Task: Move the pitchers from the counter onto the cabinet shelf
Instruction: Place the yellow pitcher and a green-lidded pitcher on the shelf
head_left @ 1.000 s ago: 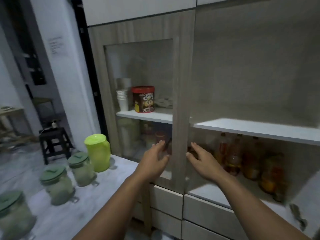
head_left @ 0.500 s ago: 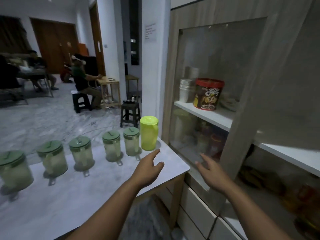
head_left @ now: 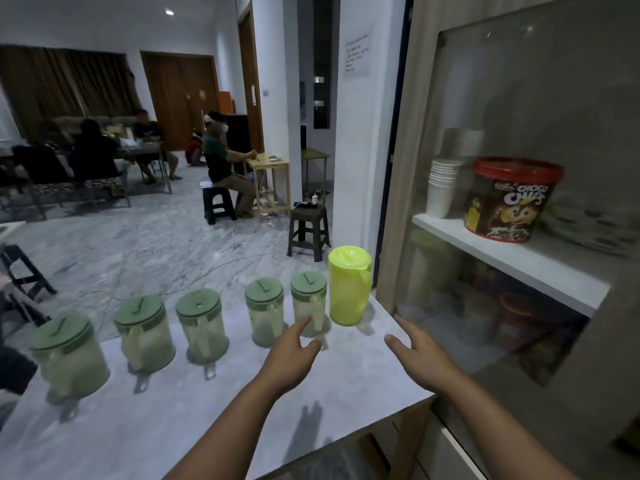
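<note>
A row of several clear pitchers with dark green lids (head_left: pixel 202 329) stands along the far edge of the white counter (head_left: pixel 156 420). At the row's right end is a bright yellow-green pitcher (head_left: pixel 348 287), beside the cabinet. My left hand (head_left: pixel 289 355) hovers open over the counter, its fingertips just short of the rightmost clear pitcher (head_left: pixel 308 304). My right hand (head_left: pixel 420 358) is open too, spread below and to the right of the yellow-green pitcher, touching nothing. The cabinet's white shelf (head_left: pixel 519 263) shows behind a glass door (head_left: pixel 519 133).
On the shelf stand a stack of white paper cups (head_left: pixel 443 187) and a red-lidded Choco Chips tub (head_left: pixel 507 199). Dim containers sit on the level below. Beyond the counter are a dark stool (head_left: pixel 308 230), a marble floor and several seated people.
My view has swung left from the cabinet front to the counter. Both hands have left the cabinet door frame and now reach over the counter toward the pitchers at the right end.
</note>
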